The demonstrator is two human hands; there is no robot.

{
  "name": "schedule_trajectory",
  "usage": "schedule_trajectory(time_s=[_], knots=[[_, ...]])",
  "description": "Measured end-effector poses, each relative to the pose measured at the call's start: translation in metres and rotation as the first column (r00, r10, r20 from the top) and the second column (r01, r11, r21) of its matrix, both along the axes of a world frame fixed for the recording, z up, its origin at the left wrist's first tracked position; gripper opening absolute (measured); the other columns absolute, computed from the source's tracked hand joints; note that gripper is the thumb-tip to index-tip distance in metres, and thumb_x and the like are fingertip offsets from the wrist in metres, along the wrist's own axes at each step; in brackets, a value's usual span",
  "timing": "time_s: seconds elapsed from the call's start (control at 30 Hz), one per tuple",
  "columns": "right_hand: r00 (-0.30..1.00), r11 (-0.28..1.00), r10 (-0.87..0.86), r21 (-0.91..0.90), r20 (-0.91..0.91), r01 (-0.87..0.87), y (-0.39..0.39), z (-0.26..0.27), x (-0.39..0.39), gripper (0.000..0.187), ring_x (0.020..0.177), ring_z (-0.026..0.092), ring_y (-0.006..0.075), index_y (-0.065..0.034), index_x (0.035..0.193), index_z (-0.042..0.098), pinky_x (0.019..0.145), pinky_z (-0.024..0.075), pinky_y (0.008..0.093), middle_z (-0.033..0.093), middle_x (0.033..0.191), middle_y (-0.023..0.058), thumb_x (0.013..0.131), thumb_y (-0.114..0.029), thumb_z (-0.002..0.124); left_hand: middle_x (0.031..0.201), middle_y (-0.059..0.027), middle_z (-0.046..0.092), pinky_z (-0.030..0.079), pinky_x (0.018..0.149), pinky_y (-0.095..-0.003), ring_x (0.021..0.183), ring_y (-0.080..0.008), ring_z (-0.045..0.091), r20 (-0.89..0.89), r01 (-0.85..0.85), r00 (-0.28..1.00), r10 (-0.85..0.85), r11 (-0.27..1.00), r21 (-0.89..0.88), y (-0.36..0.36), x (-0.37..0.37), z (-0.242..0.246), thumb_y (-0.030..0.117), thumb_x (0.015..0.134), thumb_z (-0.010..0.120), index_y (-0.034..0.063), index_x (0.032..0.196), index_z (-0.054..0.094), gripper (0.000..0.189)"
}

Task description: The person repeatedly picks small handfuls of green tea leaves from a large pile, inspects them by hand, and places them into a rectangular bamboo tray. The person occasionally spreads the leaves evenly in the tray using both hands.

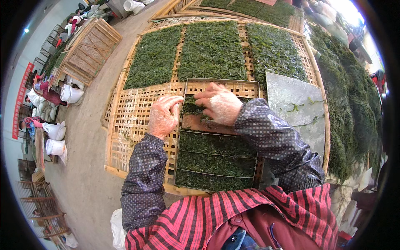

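A rectangular metal frame with crossbars (pixel 218 132) lies on a woven bamboo tray (pixel 137 107). Its nearer sections hold chopped green seaweed (pixel 215 164); the far end shows bare weave. My left hand (pixel 165 115) is at the frame's left edge, fingers bent; whether it grips the edge cannot be told. Over a partly filled section, my right hand (pixel 218 104) has its fingertips at the seaweed, its palm turned down; what lies under the fingers is hidden. A reddish-brown surface shows beneath it. Three pressed seaweed sheets (pixel 212 51) lie beyond the frame.
A grey metal sheet (pixel 295 115) with seaweed scraps lies on the tray's right side. Farther right is a large heap of loose seaweed (pixel 347 93). Another seaweed-laden tray (pixel 259 12) lies beyond. At left stand stacked bamboo trays (pixel 90 50), white sacks (pixel 71 93) and several people.
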State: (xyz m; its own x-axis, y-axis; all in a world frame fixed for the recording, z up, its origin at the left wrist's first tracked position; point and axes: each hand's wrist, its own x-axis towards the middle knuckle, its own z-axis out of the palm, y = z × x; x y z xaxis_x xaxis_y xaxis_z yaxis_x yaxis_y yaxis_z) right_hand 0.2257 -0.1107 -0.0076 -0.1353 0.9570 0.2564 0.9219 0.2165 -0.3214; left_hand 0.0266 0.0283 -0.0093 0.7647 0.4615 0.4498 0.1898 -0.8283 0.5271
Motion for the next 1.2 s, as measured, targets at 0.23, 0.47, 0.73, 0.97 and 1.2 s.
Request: schedule_trajectory(time_s=[0.23,0.47,0.73,0.97,1.2], knots=[[1.0,0.983,0.022,-0.184,-0.008,-0.023,0.029,-0.019,-0.016,0.036,0.114,0.055,0.0327,-0.0056,0.119,0.068,0.1,0.0458,0.0417,0.061,0.134,0.0071,0.087,-0.021,0.067,0.104,-0.0131,0.073,0.051,0.095,-0.0405,0.101,-0.0298,0.066,-0.134,0.048,0.99,-0.037,0.996,0.077,-0.006,0.003,-0.006,0.003,0.084,0.064,0.0015,0.102,0.072,0.02],[0.998,0.987,0.047,-0.151,-0.033,-0.051,0.007,-0.01,0.001,0.03,0.119,0.054,0.032,-0.003,0.112,0.07,0.103,0.0444,0.0409,0.062,0.131,0.0098,0.084,-0.016,0.069,0.093,-0.0048,0.07,0.047,0.086,-0.0411,0.094,-0.0263,0.063,-0.152,-0.038,0.986,0.071,0.978,0.205,-0.014,0.02,-0.023,0.019,0.085,0.069,0.0119,0.089,0.073,0.009],[0.999,0.981,0.037,-0.189,-0.009,-0.038,-0.022,0.01,0.024,0.029,0.118,0.056,0.0305,-0.0019,0.108,0.07,0.105,0.0437,0.0415,0.064,0.124,0.0093,0.081,-0.012,0.072,0.089,-0.0049,0.07,0.049,0.086,-0.0419,0.094,-0.0268,0.063,-0.249,-0.035,0.967,0.056,0.995,0.088,-0.013,0.024,-0.012,0.017,0.083,0.071,0.0099,0.088,0.074,0.009],[0.997,0.976,-0.004,-0.218,-0.076,-0.013,-0.044,0.017,0.033,0.037,0.117,0.056,0.0323,-0.0052,0.113,0.067,0.103,0.0451,0.0435,0.063,0.119,0.0097,0.078,-0.015,0.075,0.092,-0.0045,0.067,0.049,0.09,-0.0389,0.094,-0.027,0.06,-0.19,0.215,0.962,-0.195,0.973,0.088,-0.016,0.029,-0.005,0.018,0.079,0.078,0.0089,0.092,0.074,0.017],[0.987,0.985,-0.032,-0.171,-0.156,0.005,-0.033,0.009,0.023,0.034,0.102,0.06,0.0351,-0.0097,0.114,0.068,0.086,0.0511,0.0438,0.06,0.108,0.0129,0.079,-0.008,0.069,0.084,-0.0056,0.061,0.05,0.082,-0.0405,0.09,-0.0273,0.06,-0.245,0.163,0.96,-0.137,0.983,0.087,-0.017,0.053,-0.009,0.023,0.078,0.079,0.0108,0.077,0.07,0.015]])
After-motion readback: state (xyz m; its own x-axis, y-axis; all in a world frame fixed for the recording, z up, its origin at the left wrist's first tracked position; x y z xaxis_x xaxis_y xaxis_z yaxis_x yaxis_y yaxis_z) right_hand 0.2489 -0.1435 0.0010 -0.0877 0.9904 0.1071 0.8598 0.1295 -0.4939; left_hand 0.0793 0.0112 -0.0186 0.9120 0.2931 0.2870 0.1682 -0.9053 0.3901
